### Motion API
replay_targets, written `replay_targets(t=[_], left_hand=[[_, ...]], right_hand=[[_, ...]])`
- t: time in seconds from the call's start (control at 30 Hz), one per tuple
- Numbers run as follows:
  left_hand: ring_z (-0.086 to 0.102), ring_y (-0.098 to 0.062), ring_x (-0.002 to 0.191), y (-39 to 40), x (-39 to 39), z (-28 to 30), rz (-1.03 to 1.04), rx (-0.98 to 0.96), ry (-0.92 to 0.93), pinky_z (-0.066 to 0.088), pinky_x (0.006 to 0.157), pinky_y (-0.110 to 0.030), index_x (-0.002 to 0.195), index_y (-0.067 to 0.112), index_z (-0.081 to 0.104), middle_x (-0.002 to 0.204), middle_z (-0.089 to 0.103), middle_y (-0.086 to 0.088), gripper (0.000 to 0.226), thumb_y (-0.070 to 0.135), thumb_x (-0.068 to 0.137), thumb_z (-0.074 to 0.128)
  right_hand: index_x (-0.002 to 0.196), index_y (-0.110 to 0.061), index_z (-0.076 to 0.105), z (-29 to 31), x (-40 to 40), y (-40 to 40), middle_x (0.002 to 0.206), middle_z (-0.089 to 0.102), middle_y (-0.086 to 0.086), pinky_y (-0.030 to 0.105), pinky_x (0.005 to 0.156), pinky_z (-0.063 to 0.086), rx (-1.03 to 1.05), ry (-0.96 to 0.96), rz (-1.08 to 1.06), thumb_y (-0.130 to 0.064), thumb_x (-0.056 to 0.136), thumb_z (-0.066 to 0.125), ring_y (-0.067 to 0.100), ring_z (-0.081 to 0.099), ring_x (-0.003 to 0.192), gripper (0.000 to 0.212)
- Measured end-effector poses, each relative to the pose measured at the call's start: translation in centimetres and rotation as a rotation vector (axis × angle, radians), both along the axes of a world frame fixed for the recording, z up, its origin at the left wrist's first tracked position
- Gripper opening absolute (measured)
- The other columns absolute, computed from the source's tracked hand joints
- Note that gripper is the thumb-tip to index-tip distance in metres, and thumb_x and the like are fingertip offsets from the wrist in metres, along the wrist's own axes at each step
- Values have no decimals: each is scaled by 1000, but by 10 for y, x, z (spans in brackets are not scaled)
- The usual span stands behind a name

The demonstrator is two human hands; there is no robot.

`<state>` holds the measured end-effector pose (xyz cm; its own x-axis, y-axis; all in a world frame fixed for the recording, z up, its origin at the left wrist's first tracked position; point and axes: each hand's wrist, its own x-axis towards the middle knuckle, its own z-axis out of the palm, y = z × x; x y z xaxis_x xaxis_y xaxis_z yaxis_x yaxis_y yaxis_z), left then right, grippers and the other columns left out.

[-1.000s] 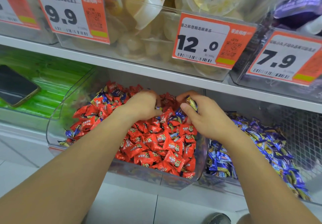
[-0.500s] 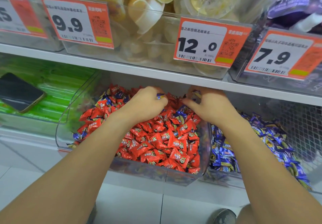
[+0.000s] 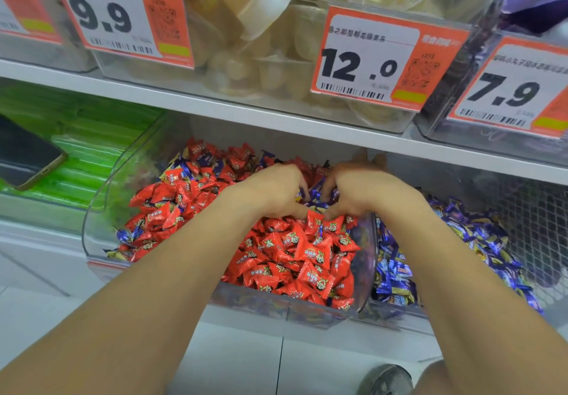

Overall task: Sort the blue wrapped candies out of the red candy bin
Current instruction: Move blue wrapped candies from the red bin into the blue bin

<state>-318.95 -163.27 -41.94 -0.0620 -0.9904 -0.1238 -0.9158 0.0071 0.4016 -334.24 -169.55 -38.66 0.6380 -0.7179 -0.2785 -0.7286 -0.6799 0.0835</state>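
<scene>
A clear bin (image 3: 276,304) on the lower shelf is heaped with red wrapped candies (image 3: 295,247). Blue wrapped candies lie mixed in at its back left (image 3: 184,167) and front left corner (image 3: 123,236). My left hand (image 3: 270,192) and my right hand (image 3: 365,190) are both deep in the back of the pile, knuckles up and fingers curled down. A small cluster of blue candies (image 3: 316,198) sits between the fingertips, and both hands grip into it. The neighbouring bin to the right holds a pile of blue candies (image 3: 396,275).
The white shelf edge (image 3: 276,118) hangs close above my hands, carrying clear bins of jelly cups (image 3: 261,1) and orange price tags (image 3: 365,59). A dark phone (image 3: 24,158) lies on green packets (image 3: 92,149) in the left bin. White floor tiles lie below.
Both hands have drawn closer together and dug lower into the pile, closing round the blue candies between them. The view has tilted a little further down towards the bin.
</scene>
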Motion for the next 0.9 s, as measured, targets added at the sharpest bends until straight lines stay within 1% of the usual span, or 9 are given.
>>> replay_targets(t=[0.13,0.23,0.33,0.43,0.53,0.63,0.7,0.83,0.9], left_hand=[[65,-15,73,3,0,1,35,-15,6,55,72,-32,84,23,73,83,71,3,11,29,75,77],[63,-18,63,4,-1,2,71,-69,28,55,64,-33,77,20,73,70,69,-2,8,28,77,72],[61,-21,63,5,3,6,114,-124,47,47,56,-26,75,16,72,67,68,-5,16,32,78,69],[61,-20,64,6,9,9,144,-126,62,46,58,-27,70,16,71,65,66,-5,33,47,81,68],[55,-26,56,8,3,6,165,-150,-78,41,53,-30,52,12,57,49,52,-5,60,63,82,59],[58,-21,60,7,-5,2,127,-95,-150,42,55,-28,67,15,69,54,56,1,46,61,71,72],[59,-18,61,4,-5,1,79,-41,-137,49,58,-31,79,18,74,60,61,2,39,56,69,76],[60,-17,66,5,-2,6,97,-70,-48,53,66,-30,83,25,76,70,66,4,28,51,73,76],[62,-17,74,10,-1,16,171,-135,13,50,67,-27,87,26,75,79,68,3,28,53,77,72]], right_hand=[[89,-37,62,-3,-12,-2,98,59,-12,37,93,44,30,-269,-5,-40,77,78,18,55,99,20],[95,-33,59,-1,-26,4,96,62,-10,32,83,45,149,-568,-21,-36,84,74,14,57,91,18],[106,-22,55,0,-34,17,96,59,-2,31,77,42,97,-721,-46,-35,95,60,16,54,87,17],[98,-16,51,1,-38,27,79,54,-3,32,65,36,99,-792,-97,-35,100,51,14,51,72,19],[92,-14,52,1,-42,36,75,56,-1,32,63,34,97,-845,-116,-32,100,51,14,51,69,20],[108,-18,52,1,-46,43,98,62,1,31,77,41,95,-879,-152,-30,100,51,17,57,90,15],[116,-20,50,2,-49,47,105,61,0,27,79,40,105,-918,-187,-29,100,50,12,56,90,18],[112,-27,55,3,-53,57,98,65,4,12,65,40,149,-1049,-237,-22,100,50,13,56,81,14],[101,-21,62,0,-54,58,81,62,9,20,62,42,203,-1157,-323,-19,97,52,19,52,68,11]])
